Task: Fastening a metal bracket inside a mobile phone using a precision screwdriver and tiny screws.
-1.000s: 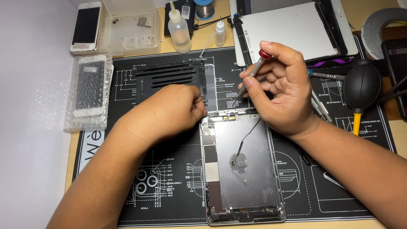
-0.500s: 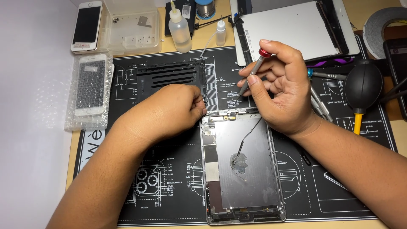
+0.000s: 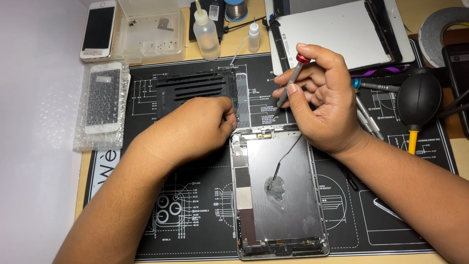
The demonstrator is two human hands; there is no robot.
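Observation:
An opened silver tablet shell (image 3: 288,195) lies on a black printed work mat (image 3: 195,220), with a thin black cable across its inside. My right hand (image 3: 325,105) holds a slim screwdriver (image 3: 291,78) with a red cap, tip angled down toward the shell's top edge. My left hand (image 3: 193,129) rests on the mat with fingertips pinched at the shell's top left corner; whether it grips anything there is hidden. A flat black battery pack (image 3: 195,90) lies just beyond my left hand.
A white tablet screen panel (image 3: 342,29) sits at the back. Two white phones (image 3: 97,32) (image 3: 102,102), a clear parts box (image 3: 149,29), small bottles (image 3: 206,32), a black rubber blower (image 3: 418,100), spare drivers (image 3: 376,85) and a tape roll (image 3: 447,29) surround the mat.
My right hand has shifted slightly, tilting the screwdriver a little; my left hand and the tablet shell stay where they were.

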